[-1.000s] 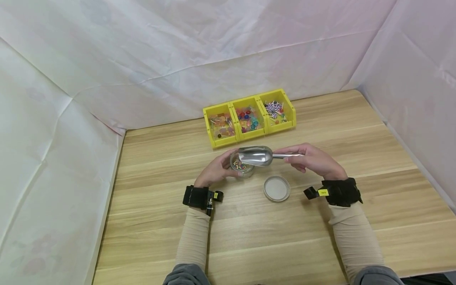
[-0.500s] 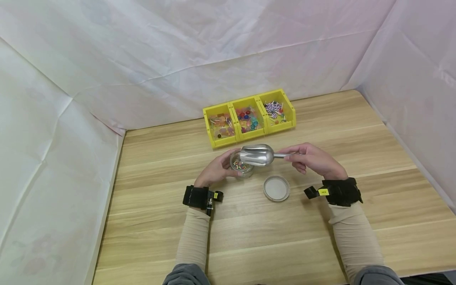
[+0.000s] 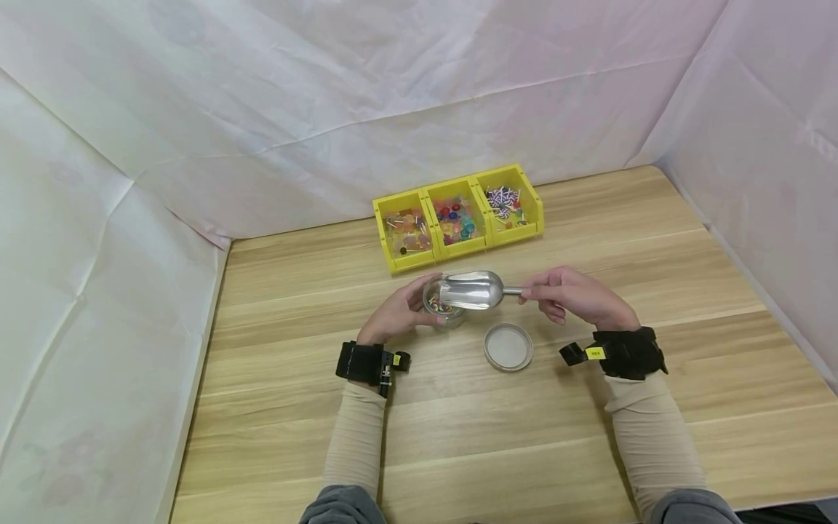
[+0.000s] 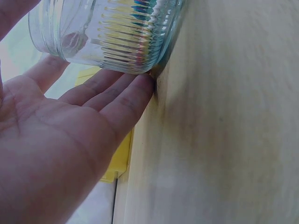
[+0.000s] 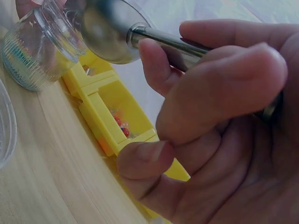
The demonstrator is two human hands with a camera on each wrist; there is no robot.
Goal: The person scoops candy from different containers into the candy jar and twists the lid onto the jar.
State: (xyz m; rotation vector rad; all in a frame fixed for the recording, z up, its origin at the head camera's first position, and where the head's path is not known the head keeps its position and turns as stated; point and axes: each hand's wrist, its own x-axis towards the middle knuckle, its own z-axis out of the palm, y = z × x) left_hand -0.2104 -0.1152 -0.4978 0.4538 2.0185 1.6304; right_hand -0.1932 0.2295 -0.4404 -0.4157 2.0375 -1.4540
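My left hand (image 3: 396, 314) grips a clear ribbed glass jar (image 3: 452, 319) from the side, fingers and thumb around it. Small colourful pieces lie in the jar; in the left wrist view the jar (image 4: 117, 35) is just above or on the wooden surface. With my right hand (image 3: 576, 296) I hold a shiny metal scoop (image 3: 474, 290) by its thin handle. The scoop's mouth hangs over the jar's opening and hides part of it. In the right wrist view the scoop bowl (image 5: 110, 30) is beside the jar's neck. Whether anything lies in the scoop cannot be made out.
A round lid (image 3: 508, 347) lies on the wooden table (image 3: 491, 437), right of the jar. Behind stands a yellow three-compartment bin (image 3: 461, 251) with lollipops and coloured candy-like pieces. White cloth (image 3: 366, 87) hangs around the back and sides.
The scoop has rolled and bobbed slightly over the jar, rising a little, then dropping with my right hand. My left hand and the jar have barely moved.
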